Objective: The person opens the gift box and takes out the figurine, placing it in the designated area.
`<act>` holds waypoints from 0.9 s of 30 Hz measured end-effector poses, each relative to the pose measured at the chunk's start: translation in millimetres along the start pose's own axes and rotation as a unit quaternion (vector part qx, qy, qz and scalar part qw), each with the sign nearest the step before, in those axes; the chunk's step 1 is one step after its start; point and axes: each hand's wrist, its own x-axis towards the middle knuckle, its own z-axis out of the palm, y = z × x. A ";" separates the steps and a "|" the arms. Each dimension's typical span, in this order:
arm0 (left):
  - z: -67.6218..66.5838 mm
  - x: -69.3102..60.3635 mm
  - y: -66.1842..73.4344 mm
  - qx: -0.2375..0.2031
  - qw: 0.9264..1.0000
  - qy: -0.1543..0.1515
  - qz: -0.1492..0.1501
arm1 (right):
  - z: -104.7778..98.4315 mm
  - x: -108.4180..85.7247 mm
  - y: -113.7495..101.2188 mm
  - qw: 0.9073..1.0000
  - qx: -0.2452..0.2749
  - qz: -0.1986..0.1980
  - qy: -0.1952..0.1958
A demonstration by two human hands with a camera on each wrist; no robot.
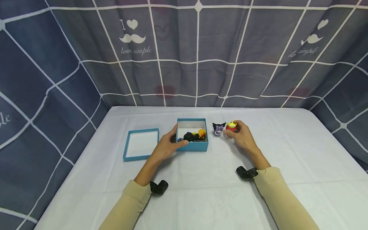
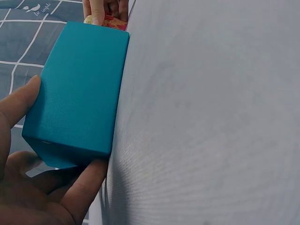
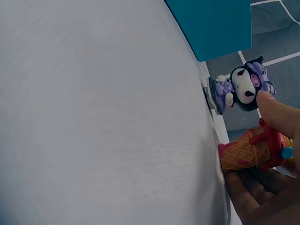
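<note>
I have the right hand (image 1: 243,136) pinching the upright red toy (image 1: 231,126) just right of the dark doll (image 1: 218,129) – the blue box (image 1: 196,147), gripped by the left hand (image 1: 166,146), lies farther left.

A curtained booth, wider setting unclear: grid-patterned "love simple" curtains (image 1: 178,76) hang beyond the left hand (image 1: 166,147), around a white-clothed counter (image 1: 201,191).

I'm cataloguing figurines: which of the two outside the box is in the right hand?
The red figurine with the waffle-cone base, gripped by the right hand. The black-and-purple figurine stands nearer the blue box, outside that grip.
</note>
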 end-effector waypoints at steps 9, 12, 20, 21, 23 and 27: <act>-1.3 0.0 0.1 -0.006 1.000 -0.006 0.011 | -0.3 -1.0 -1.1 1.000 -0.002 0.002 -0.011; -1.4 0.1 0.2 -0.005 1.000 -0.005 0.010 | -0.6 -0.6 -0.7 1.000 0.000 -0.004 -0.010; -2.0 0.8 1.3 0.001 1.000 -0.002 0.004 | -0.3 1.6 1.0 1.000 0.001 -0.013 -0.006; -2.0 0.7 1.3 -0.001 1.000 -0.002 0.004 | -0.3 1.7 1.2 1.000 0.000 -0.011 -0.006; -2.0 0.5 1.1 -0.004 1.000 -0.003 0.003 | -0.4 1.8 1.5 1.000 -0.001 -0.007 -0.009; -2.0 0.4 0.8 -0.006 1.000 -0.003 0.003 | -0.7 1.3 1.3 1.000 -0.002 -0.001 -0.012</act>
